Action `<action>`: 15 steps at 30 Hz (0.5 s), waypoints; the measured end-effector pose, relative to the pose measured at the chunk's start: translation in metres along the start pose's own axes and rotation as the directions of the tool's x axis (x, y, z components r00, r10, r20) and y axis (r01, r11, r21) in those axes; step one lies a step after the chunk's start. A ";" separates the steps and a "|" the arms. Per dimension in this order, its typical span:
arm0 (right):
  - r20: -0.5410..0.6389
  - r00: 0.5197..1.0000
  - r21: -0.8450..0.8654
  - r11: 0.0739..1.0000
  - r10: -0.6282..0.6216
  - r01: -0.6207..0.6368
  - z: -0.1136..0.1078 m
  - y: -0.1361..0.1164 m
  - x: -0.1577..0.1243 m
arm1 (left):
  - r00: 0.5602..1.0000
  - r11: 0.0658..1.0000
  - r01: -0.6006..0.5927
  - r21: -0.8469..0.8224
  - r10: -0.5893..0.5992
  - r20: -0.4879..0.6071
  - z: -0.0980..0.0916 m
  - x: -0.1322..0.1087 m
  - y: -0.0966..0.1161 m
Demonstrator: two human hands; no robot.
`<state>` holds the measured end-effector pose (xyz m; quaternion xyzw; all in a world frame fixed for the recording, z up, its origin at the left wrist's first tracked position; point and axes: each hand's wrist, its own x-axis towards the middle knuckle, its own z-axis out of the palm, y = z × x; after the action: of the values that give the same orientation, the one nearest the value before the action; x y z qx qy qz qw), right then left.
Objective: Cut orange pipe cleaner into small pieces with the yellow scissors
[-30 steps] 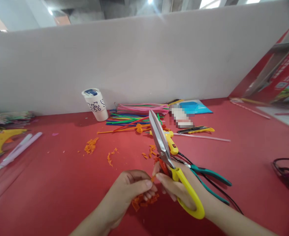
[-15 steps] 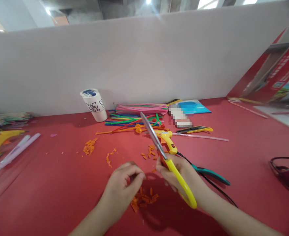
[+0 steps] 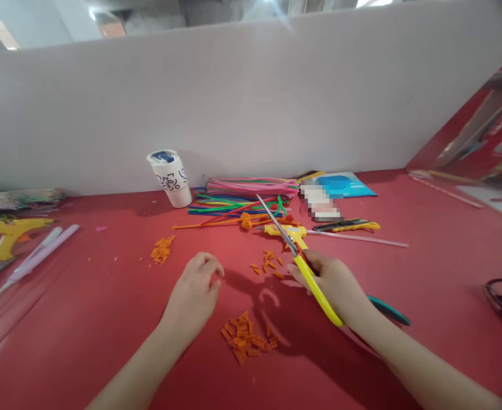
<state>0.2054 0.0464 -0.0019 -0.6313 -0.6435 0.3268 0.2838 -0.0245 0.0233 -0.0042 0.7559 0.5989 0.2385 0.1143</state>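
My right hand (image 3: 342,287) grips a pair of scissors (image 3: 317,291) with yellow handles, its blades together and aimed up and to the left over the yellow hot glue gun (image 3: 291,230). My left hand (image 3: 195,287) is held low over the red table, fingers loosely curved and thumb apart, with nothing visible in it. Between my forearms lies a pile of short orange pieces (image 3: 242,339). A smaller scatter of orange pieces (image 3: 270,263) sits below the glue gun. Beyond my left hand is a heap of fine orange fluff (image 3: 162,249).
Bundled pipe cleaners (image 3: 251,187) lie along the white partition (image 3: 242,102), beside a white cup (image 3: 171,179). A yellow utility knife (image 3: 349,225) and a blue packet (image 3: 349,185) are at back right. Teal-handled pliers (image 3: 390,310) lie partly under my right arm. Another glue gun (image 3: 11,233) is far left.
My left hand has moved left and away from the scissors, over the spot where an orange trail lay. The near orange pile is now uncovered. My right hand has shifted right and forward with the scissors.
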 end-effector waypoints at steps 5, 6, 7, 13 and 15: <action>0.003 0.999 -0.060 0.997 -0.048 0.048 0.001 -0.001 -0.006 | 0.978 0.982 -0.110 -0.153 0.135 0.161 -0.001 -0.006 0.016; 0.005 0.998 -0.072 0.996 -0.056 0.056 0.002 -0.001 -0.007 | 0.958 0.971 -0.150 -0.185 0.189 0.214 0.000 -0.008 0.021; 0.013 0.998 -0.077 0.995 -0.061 0.062 0.003 -0.001 -0.007 | 0.942 0.961 -0.192 -0.201 0.238 0.237 0.002 -0.010 0.027; 0.061 0.994 -0.068 0.993 -0.092 0.097 0.005 -0.006 -0.012 | 0.830 0.877 -0.477 -0.052 0.469 0.300 0.021 -0.019 0.045; 0.058 0.994 -0.082 0.992 -0.094 0.099 0.006 -0.007 -0.013 | 0.814 0.857 -0.515 -0.004 0.491 0.311 0.025 -0.020 0.045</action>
<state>0.1973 0.0329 0.0005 -0.6020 -0.6939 0.3021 0.2548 0.0225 -0.0041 -0.0098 0.9185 0.3622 0.1179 0.1066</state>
